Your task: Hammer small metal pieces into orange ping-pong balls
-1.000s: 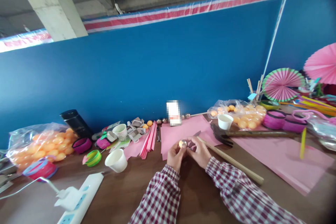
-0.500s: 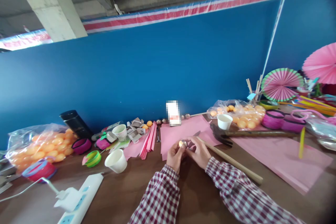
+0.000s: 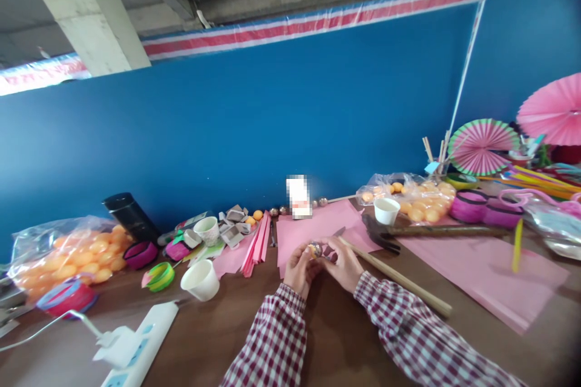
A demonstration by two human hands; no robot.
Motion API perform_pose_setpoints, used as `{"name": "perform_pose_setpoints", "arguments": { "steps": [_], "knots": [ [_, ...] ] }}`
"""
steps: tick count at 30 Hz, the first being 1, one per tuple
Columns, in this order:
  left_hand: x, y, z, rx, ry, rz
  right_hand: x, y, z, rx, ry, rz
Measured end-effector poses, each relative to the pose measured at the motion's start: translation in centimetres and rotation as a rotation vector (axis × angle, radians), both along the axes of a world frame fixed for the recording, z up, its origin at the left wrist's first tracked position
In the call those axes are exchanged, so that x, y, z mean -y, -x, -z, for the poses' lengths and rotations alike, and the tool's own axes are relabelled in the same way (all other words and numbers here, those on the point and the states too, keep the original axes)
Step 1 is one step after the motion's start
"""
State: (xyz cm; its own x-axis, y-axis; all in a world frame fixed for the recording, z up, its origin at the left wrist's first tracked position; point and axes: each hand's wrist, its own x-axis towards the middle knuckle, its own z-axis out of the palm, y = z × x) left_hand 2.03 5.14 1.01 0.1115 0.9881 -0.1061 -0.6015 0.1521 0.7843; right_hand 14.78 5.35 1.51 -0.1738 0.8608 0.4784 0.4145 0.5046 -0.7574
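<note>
One shiny ball (image 3: 315, 248) is pinched in the left hand (image 3: 297, 270), probably for steadiness. The right hand (image 3: 344, 262) curls at its right; its grip I cannot tell.

Hammer (image 3: 436, 231) rt of R hand (image 3: 345, 265)

that small ball (image 3: 316, 248) is looking like glossy metal tbh, the bag (image 3: 39, 233) on the left is showing crinkly clear plastic, the pink sheet (image 3: 320, 223) is reading as smooth matt paper, the stick (image 3: 403, 282) is looking like plain wood
</note>
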Motion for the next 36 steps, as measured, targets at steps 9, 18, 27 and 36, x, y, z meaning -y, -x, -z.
{"name": "perform_pose_setpoints", "arguments": {
  "steps": [9,18,27,36],
  "knots": [
    [-0.4,0.6,-0.3,0.112,-0.014,-0.103,-0.4,-3.3,-1.4,0.466,-0.096,0.373],
    [-0.9,1.6,-0.3,0.179,0.021,-0.180,-0.1,-4.8,-1.8,0.925,0.239,0.497],
    [-1.4,1.5,0.1,0.170,0.061,-0.241,0.0,-4.4,-1.8,0.947,0.258,0.545],
    [-1.5,1.7,0.6,0.187,0.061,-0.205,0.4,-3.6,-2.7,0.835,0.035,0.620]
  ]
}}
